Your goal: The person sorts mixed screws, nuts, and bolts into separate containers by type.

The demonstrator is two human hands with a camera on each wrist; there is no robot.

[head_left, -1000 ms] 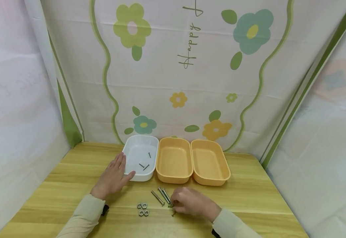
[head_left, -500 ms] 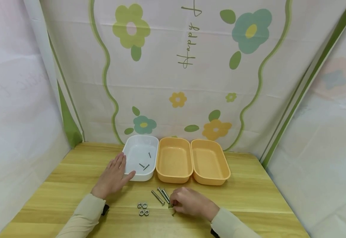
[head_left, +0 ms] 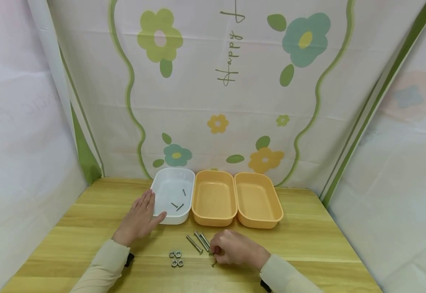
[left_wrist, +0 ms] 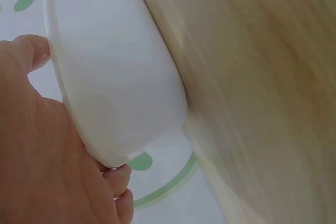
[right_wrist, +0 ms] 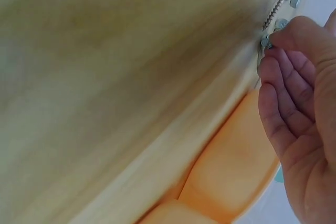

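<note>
Surface: wooden table, yellowish grain running in broad bands. Clock positions are read in the head view from three metal bolts lying slantwise near mid-table. Fabric backdrop closes off 12 o'clock, pale, printed with flowers, leaves, wavy green borders and the word "Happy" set sideways; horizontal creases noted. Pale side panels stand at 10 and 2 o'clock, both with green edging.

White tray stands at 11 o'clock, three small screws on its floor. Middle orange tray sits between 12 and 1, right orange tray at 2; the three stand side by side. Four nuts are grouped at 8 o'clock, a loose screw at 5.

Left hand, at 10 o'clock: fingers extended, thumb spread away, resting against the white tray's rim. Right hand, at 3: fingers curled, thumb and fingertip pinching a small metal piece, mostly hidden, beside the bolts.
</note>
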